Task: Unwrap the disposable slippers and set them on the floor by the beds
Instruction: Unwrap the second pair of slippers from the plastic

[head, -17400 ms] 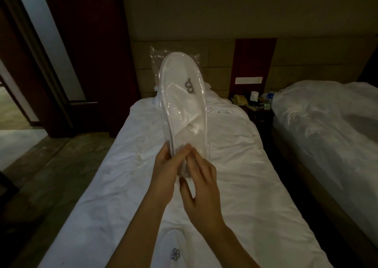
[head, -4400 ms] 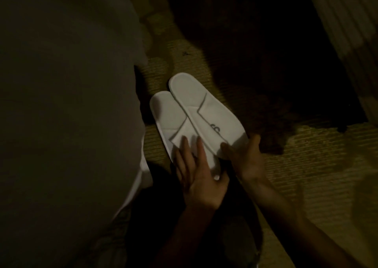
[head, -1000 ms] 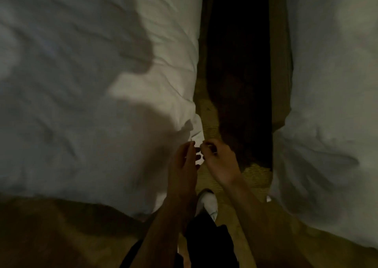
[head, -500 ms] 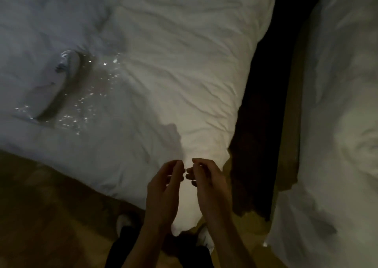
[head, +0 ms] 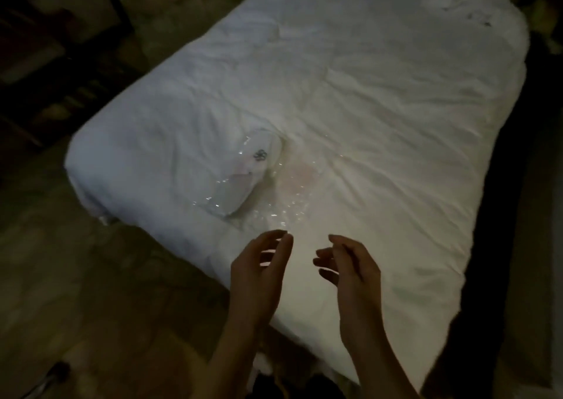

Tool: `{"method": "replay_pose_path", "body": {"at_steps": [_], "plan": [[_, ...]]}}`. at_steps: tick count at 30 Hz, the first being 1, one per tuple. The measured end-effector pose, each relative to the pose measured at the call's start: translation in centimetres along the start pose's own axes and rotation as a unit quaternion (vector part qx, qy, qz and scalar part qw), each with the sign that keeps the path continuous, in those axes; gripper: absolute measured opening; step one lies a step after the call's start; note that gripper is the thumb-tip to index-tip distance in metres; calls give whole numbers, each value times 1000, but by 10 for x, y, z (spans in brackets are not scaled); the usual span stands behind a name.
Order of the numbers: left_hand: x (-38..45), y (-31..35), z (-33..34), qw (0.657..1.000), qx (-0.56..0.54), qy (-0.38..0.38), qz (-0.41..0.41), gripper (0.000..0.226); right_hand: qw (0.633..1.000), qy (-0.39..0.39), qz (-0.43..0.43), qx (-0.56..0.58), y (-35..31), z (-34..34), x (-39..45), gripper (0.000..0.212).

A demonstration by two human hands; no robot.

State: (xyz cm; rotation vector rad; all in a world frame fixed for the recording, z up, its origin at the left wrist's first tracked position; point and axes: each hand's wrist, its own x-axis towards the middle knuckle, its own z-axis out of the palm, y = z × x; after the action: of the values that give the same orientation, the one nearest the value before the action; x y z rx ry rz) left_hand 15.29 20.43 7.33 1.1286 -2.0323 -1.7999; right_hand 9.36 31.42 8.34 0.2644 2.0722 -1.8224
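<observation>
Rumpled white bed [head: 380, 100] amid dim floor [head: 100, 276]. Wrapped slipper [head: 243, 173] near its foot corner. Left hand [head: 259, 273] and right hand [head: 350, 273] over that edge, loosely open, empty. Far pillow end blurred.

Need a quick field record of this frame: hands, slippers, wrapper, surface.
left hand: open, empty, over the bed's near edge
right hand: open, empty, apart from the left
wrapped slipper pack: still in clear plastic, lying on the bed, logo visible
loose plastic: flat beside the pack
bed: white, wrinkled duvet
floor: dim
</observation>
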Motion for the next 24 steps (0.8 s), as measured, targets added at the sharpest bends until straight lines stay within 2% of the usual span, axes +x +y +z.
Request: {"method": "replay_pose_path", "body": {"at_steps": [4, 9, 17, 24], "plan": [[29, 5, -39, 1000, 1, 22, 11, 32, 999, -47, -5, 8, -10, 53, 2, 20], [76, -4, -74, 999, 43, 17, 10, 31, 998, -61, 10, 15, -7, 105, 19, 17], [183, -47, -112, 990, 138, -23, -18, 30, 997, -32, 64, -7, 35, 203, 80, 16], [236, -52, -118, 984, 162, -66, -37, 36, 994, 18, 102, -23, 44, 243, 112, 19]]}}
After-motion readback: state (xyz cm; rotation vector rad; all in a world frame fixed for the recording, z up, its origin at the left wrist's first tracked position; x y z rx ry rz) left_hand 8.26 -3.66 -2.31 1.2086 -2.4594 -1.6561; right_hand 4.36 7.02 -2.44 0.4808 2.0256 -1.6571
